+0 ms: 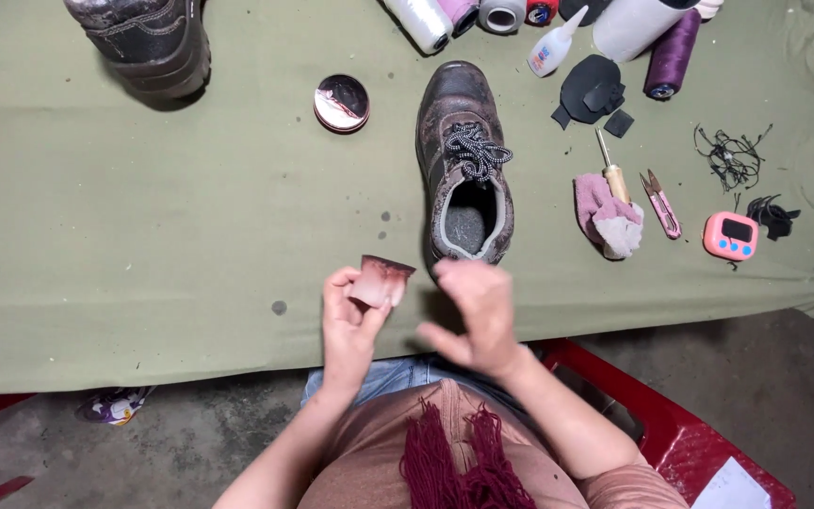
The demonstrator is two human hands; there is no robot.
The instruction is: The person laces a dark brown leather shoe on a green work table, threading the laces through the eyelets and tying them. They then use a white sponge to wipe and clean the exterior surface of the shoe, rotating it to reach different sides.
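Head view: I see the left hand pinching a small stained sponge just near of the brown shoe. Right hand is loosely spread, blurred, holding nothing. The open polish tin sits far-left of the shoe. Shoe looks dull, so I judge polishing barely begun. The table has a green cloth; thread spools, awl and snips lie right. Concrete floor, red chair.

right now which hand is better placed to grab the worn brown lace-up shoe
Right. The right hand hovers empty just below the heel of the worn brown lace-up shoe, while the left hand is busy, its fingers pinching a small stained sponge piece.
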